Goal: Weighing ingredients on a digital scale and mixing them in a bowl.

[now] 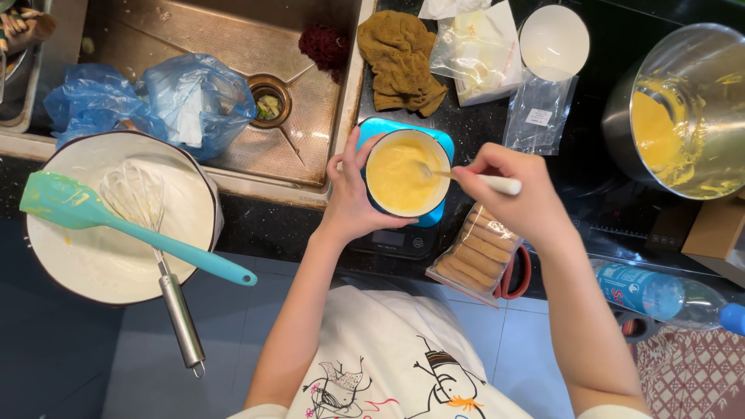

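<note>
Between the two hands, at centre frame, one small bowl (407, 172) of yellow cream stood on one blue kitchen scale (405, 233). Left hand (351, 194) cupped the bowl's wall at 9 o'clock, fingers curled. Right hand (512, 190), at 3 o'clock of the bowl, pinched one white-handled spoon (469, 179). Spoon's long axis ran 3 to 9 o'clock, tip pointing to 9 o'clock into the cream. One packet of sponge fingers (475, 252) lay at 5 o'clock.
</note>
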